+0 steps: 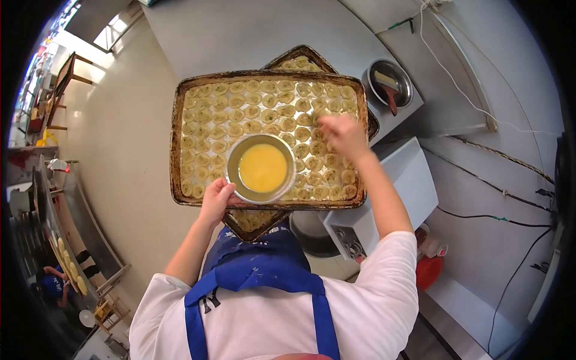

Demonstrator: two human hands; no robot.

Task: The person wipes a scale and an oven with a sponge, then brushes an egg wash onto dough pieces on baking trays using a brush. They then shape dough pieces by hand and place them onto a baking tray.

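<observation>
My left hand [217,200] is closed on the rim of a round metal bowl [292,171] holding yellow liquid [263,168]. The bowl is over the front middle of a large dark-edged baking tray [175,144]. Rows of small round dough pieces [219,116] cover this tray. Over its right part is my right hand [342,135], its fingers bent together and blurred by motion; what they hold, if anything, is hidden. Corners of another tray [304,50] with more pieces show from underneath, set at an angle.
On the grey table [198,36], at the right, a metal bowl [403,71] holds a brush with a reddish handle [390,99]. A white box-like appliance [408,180] stands at the right, near a red container [428,273]. Another person [54,285] is at the far left.
</observation>
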